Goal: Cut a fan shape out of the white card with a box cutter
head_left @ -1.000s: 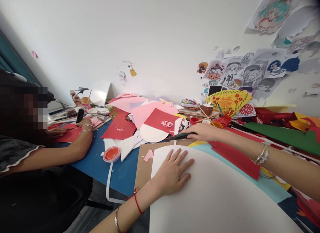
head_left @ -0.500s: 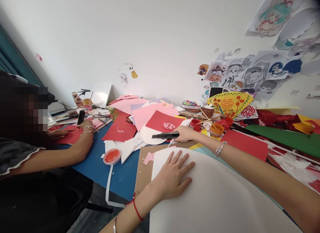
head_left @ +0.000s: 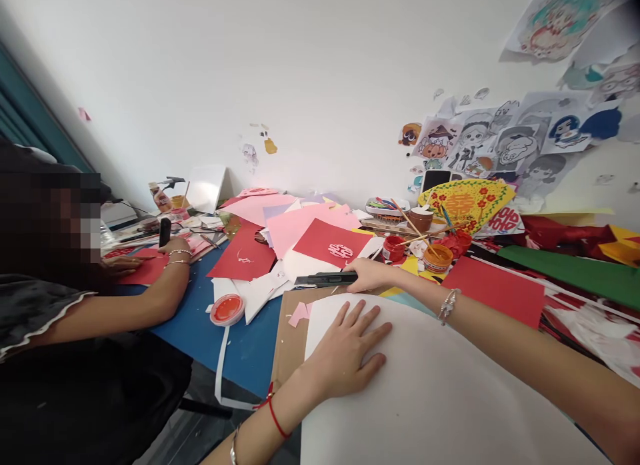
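Note:
My left hand (head_left: 345,352) lies flat with spread fingers on a large white sheet (head_left: 430,385), which has a curved upper edge. Beyond that edge, my right hand (head_left: 370,275) is closed around a dark utility knife (head_left: 325,278) whose length points left. The knife is just above the brown cardboard (head_left: 287,345) that shows from under the sheet. A red sheet with a cut-out pattern (head_left: 327,242) lies directly behind the knife. Small pink scraps (head_left: 299,314) rest on the cardboard, left of the white sheet.
At the left a person (head_left: 140,305) holds a black tool over red paper (head_left: 150,268). An open tub of red paint (head_left: 227,310) stands on the blue table (head_left: 245,365). Paint jars (head_left: 438,257) with brushes and a yellow fan-shaped piece (head_left: 470,202) are at the back right.
My right hand has moved slightly with the knife, which now reaches a little farther left and sits slightly lower. My left hand keeps its place on the sheet. The view has shifted slightly.

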### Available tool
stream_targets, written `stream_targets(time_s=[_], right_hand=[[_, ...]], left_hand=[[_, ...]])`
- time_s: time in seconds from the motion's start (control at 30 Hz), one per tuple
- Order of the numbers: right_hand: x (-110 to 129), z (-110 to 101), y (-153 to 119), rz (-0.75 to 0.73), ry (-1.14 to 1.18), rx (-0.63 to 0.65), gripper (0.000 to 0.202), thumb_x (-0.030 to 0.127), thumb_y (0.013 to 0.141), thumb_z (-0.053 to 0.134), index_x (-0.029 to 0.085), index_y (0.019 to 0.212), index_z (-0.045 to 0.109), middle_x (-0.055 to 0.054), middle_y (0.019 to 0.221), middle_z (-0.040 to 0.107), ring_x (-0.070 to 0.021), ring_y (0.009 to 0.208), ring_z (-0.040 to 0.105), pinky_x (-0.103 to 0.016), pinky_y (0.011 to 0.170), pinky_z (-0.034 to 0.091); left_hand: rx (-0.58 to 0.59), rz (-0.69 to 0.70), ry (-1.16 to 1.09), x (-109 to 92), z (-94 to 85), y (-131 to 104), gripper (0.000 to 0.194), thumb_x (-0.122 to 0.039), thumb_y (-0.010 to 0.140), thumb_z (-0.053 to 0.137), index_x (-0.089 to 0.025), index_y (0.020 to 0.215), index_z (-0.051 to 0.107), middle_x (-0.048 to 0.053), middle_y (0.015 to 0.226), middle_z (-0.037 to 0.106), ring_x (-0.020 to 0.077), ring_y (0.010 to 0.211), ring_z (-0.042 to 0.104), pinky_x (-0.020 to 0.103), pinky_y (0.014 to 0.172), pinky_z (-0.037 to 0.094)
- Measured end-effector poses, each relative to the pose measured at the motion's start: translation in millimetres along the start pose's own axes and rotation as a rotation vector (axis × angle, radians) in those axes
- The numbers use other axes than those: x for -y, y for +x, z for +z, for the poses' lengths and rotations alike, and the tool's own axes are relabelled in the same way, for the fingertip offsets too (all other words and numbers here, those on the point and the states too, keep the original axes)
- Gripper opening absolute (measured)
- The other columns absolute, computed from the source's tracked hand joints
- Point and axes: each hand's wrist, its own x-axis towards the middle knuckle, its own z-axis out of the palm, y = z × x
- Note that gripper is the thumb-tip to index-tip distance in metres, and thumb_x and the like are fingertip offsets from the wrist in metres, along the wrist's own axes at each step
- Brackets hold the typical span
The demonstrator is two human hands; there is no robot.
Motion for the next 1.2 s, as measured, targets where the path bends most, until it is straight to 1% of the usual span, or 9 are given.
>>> stream_targets(time_s=[0.07, 0.13, 0.23, 0.3, 0.47, 0.53, 0.77, 0.93, 1.2], right_hand=[[1.3, -3.5, 0.5, -0.019, 0.012, -0.008, 0.020, 0.023, 0.071, 0.057, 0.016, 0.087, 0.066, 0.001, 0.072, 0.066, -0.0145, 0.064, 0.058, -0.020, 0.053, 0.039], [2.3, -10.6, -1.3, -0.049, 0.013, -0.019, 0.027, 0.027, 0.073, 0.060, 0.018, 0.098, 0.066, -0.001, 0.087, 0.069, -0.0167, 0.076, 0.060, -0.021, 0.061, 0.041], [3.7, -23.6, -10.2, -0.086, -0.003, -0.017, 0.039, 0.034, 0.078, 0.059, 0.023, 0.115, 0.062, -0.003, 0.110, 0.066, -0.0201, 0.095, 0.059, -0.024, 0.075, 0.042], [4.6, -31.6, -20.0, -0.093, -0.047, -0.017, 0.039, 0.035, 0.082, 0.055, 0.026, 0.119, 0.061, -0.002, 0.116, 0.064, -0.0217, 0.101, 0.058, -0.026, 0.078, 0.040], [5.0, -44.8, -46.4, -0.039, -0.313, 0.009, 0.042, 0.029, 0.083, 0.051, 0.038, 0.124, 0.058, 0.003, 0.110, 0.067, -0.0208, 0.089, 0.062, -0.025, 0.063, 0.038], [4.2, -46.4, -52.8, -0.027, -0.340, 0.019, 0.044, 0.027, 0.082, 0.052, 0.041, 0.123, 0.057, 0.005, 0.110, 0.067, -0.0194, 0.086, 0.062, -0.024, 0.059, 0.036], [-1.3, -46.7, -55.4, -0.046, -0.372, 0.033, 0.041, 0.029, 0.083, 0.053, 0.042, 0.122, 0.058, 0.004, 0.107, 0.068, -0.0189, 0.085, 0.062, -0.023, 0.057, 0.033], [-8.8, -50.3, -57.6, -0.072, -0.433, 0.034, 0.040, 0.031, 0.086, 0.050, 0.043, 0.124, 0.056, 0.006, 0.114, 0.066, -0.0212, 0.093, 0.061, -0.024, 0.058, 0.032], [-19.4, -52.0, -66.0, -0.073, -0.467, 0.020, 0.041, 0.030, 0.086, 0.050, 0.042, 0.125, 0.055, 0.007, 0.115, 0.065, -0.0206, 0.093, 0.061, -0.025, 0.056, 0.031]], left_hand=[[-0.001, -0.006, 0.004, 0.4, 0.8, 0.4, 0.050, -0.045, 0.093, 0.034, -0.032, 0.141, 0.034, 0.004, 0.152, 0.026, 0.0324, 0.140, 0.015, 0.056, 0.112, 0.015], [-0.006, -0.021, 0.010, 0.8, 1.6, 1.0, 0.051, -0.047, 0.092, 0.035, -0.032, 0.141, 0.034, 0.004, 0.151, 0.026, 0.0337, 0.140, 0.014, 0.057, 0.111, 0.015], [-0.017, -0.042, 0.009, 0.7, 2.2, 1.9, 0.053, -0.050, 0.091, 0.037, -0.032, 0.140, 0.035, 0.006, 0.151, 0.027, 0.0346, 0.139, 0.016, 0.058, 0.111, 0.015], [-0.019, -0.049, -0.001, 0.3, 2.1, 2.4, 0.054, -0.051, 0.089, 0.039, -0.033, 0.140, 0.036, 0.005, 0.151, 0.028, 0.0345, 0.139, 0.017, 0.058, 0.111, 0.016], [-0.032, -0.050, -0.006, -0.6, 1.7, 2.8, 0.054, -0.050, 0.088, 0.042, -0.032, 0.139, 0.038, 0.006, 0.149, 0.031, 0.0350, 0.139, 0.019, 0.058, 0.110, 0.017], [-0.043, -0.045, -0.004, -0.7, 1.7, 2.7, 0.054, -0.050, 0.088, 0.043, -0.031, 0.138, 0.039, 0.006, 0.149, 0.032, 0.0346, 0.138, 0.021, 0.057, 0.110, 0.018], [-0.050, -0.041, -0.005, 0.4, 3.5, 3.0, 0.054, -0.051, 0.087, 0.043, -0.031, 0.138, 0.040, 0.006, 0.148, 0.033, 0.0344, 0.138, 0.022, 0.057, 0.110, 0.019], [-0.036, -0.054, -0.015, 0.2, 2.7, 3.4, 0.054, -0.051, 0.087, 0.043, -0.032, 0.138, 0.039, 0.005, 0.149, 0.032, 0.0339, 0.138, 0.021, 0.056, 0.111, 0.018], [-0.034, -0.048, -0.013, 0.0, 1.7, 3.0, 0.054, -0.050, 0.088, 0.043, -0.031, 0.138, 0.040, 0.007, 0.149, 0.032, 0.0354, 0.138, 0.021, 0.058, 0.110, 0.018]])
